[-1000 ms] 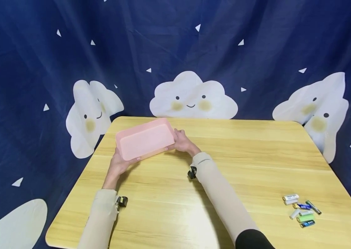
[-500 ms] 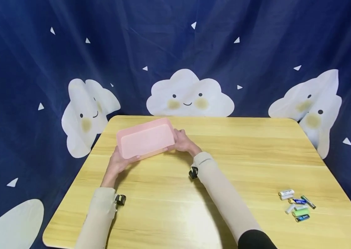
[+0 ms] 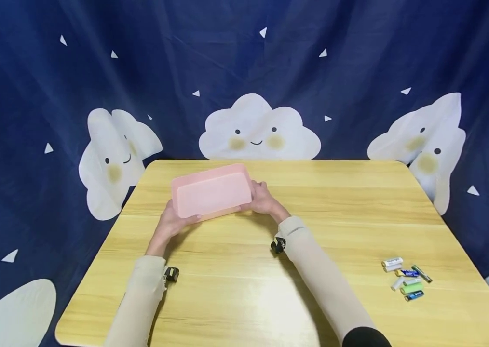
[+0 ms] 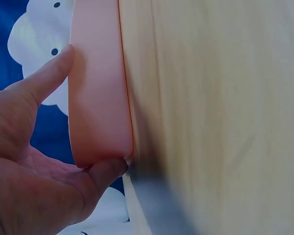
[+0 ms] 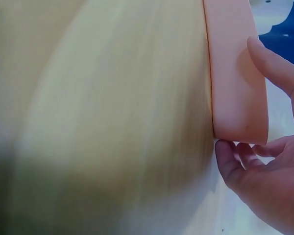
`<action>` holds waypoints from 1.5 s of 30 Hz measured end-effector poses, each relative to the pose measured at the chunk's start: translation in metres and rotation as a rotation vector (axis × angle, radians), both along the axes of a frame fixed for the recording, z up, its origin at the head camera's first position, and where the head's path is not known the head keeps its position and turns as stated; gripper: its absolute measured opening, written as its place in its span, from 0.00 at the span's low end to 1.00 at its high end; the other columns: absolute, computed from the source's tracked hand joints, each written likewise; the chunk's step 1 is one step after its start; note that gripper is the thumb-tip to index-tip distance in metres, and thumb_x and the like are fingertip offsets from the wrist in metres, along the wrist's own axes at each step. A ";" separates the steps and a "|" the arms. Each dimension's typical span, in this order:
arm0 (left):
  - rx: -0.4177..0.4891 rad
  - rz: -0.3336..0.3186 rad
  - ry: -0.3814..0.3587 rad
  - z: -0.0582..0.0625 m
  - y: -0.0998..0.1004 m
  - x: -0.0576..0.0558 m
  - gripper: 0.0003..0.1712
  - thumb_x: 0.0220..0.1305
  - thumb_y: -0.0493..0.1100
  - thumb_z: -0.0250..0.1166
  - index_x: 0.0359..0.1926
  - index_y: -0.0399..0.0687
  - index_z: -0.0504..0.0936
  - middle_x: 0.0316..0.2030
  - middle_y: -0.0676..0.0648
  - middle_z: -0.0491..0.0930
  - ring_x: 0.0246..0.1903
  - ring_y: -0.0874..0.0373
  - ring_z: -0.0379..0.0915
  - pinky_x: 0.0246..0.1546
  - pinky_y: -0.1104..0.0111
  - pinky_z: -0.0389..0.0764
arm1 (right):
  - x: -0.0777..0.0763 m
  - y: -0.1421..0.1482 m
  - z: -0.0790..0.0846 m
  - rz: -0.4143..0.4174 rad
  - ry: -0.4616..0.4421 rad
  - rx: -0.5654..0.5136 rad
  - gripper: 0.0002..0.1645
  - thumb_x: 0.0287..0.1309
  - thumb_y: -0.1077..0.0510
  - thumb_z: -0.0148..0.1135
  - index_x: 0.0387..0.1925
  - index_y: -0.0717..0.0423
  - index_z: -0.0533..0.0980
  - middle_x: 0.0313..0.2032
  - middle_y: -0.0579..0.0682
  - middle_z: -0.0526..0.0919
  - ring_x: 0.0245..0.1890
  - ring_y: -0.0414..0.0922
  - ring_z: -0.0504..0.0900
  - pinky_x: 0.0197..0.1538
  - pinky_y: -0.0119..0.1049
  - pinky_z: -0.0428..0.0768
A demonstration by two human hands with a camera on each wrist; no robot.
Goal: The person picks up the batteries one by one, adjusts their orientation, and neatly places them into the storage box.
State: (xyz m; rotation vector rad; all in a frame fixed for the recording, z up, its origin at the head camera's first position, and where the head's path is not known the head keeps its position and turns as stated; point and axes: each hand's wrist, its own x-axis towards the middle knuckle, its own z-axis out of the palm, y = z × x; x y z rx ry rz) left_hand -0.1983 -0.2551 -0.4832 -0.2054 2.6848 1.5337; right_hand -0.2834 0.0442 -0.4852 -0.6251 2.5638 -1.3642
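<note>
Deep blue curtain (image 3: 296, 62) printed with smiling white clouds (image 3: 251, 140) hangs behind the light, wood-grained table (image 3: 223, 308). Between the two hands is a pale pink, rectangular, shallow tray (image 3: 214, 195), probably of moulded plastic, with its hollow side seen from above. Left hand (image 3: 172, 224) grips the left end: its thumb lies against the long near wall, and the fingers bend around the end, with one fingertip by the lower corner. Right hand (image 3: 262, 198) holds the opposite end in similar manner, thumb on the near wall and fingers curled at the corner. Neither hand is spread wide; each is closed only so far as the tray's end allows. I cannot tell whether the base touches the table or is slightly raised.

I judge the tray to be light and rather stiff, because its walls look straight between the hands. The surface appears smooth, so it may slip a little if the hold is loose, but it does not look fragile. The two short ends seem the best places for holding, as they keep it balanced. Well to the right of the right hand, and closer to the person, lie several small cylindrical batteries (image 3: 411, 287).
</note>
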 end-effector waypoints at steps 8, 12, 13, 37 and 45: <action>0.033 -0.052 0.011 0.001 0.015 -0.003 0.61 0.52 0.40 0.80 0.79 0.39 0.52 0.70 0.32 0.67 0.69 0.34 0.65 0.76 0.41 0.59 | 0.012 0.018 0.002 -0.048 -0.024 0.000 0.55 0.40 0.59 0.85 0.70 0.62 0.68 0.60 0.63 0.77 0.59 0.57 0.62 0.68 0.61 0.67; 0.028 -0.083 0.021 0.001 0.023 -0.005 0.62 0.51 0.42 0.81 0.80 0.42 0.52 0.72 0.33 0.67 0.71 0.35 0.64 0.77 0.42 0.59 | 0.015 0.027 0.002 -0.080 -0.023 0.007 0.54 0.39 0.59 0.86 0.69 0.62 0.69 0.59 0.62 0.78 0.58 0.56 0.62 0.67 0.61 0.67; 0.020 -0.084 0.014 0.001 0.025 -0.005 0.63 0.51 0.43 0.82 0.80 0.42 0.52 0.72 0.34 0.67 0.71 0.35 0.64 0.77 0.41 0.59 | 0.016 0.030 0.002 -0.084 -0.021 0.012 0.54 0.39 0.59 0.86 0.69 0.62 0.69 0.59 0.62 0.78 0.58 0.56 0.61 0.67 0.61 0.67; 0.064 -0.230 0.066 0.000 0.086 -0.005 0.61 0.48 0.37 0.81 0.78 0.39 0.55 0.66 0.33 0.72 0.66 0.35 0.71 0.73 0.40 0.66 | 0.059 0.097 0.007 -0.199 -0.042 0.074 0.54 0.43 0.59 0.83 0.71 0.62 0.66 0.61 0.64 0.75 0.58 0.57 0.61 0.66 0.64 0.67; 0.061 -0.268 0.089 0.000 0.101 -0.003 0.60 0.48 0.37 0.82 0.78 0.39 0.56 0.67 0.32 0.72 0.66 0.34 0.70 0.73 0.39 0.65 | 0.071 0.112 0.007 -0.212 -0.027 0.111 0.53 0.45 0.57 0.83 0.70 0.62 0.66 0.60 0.65 0.75 0.60 0.58 0.60 0.65 0.63 0.69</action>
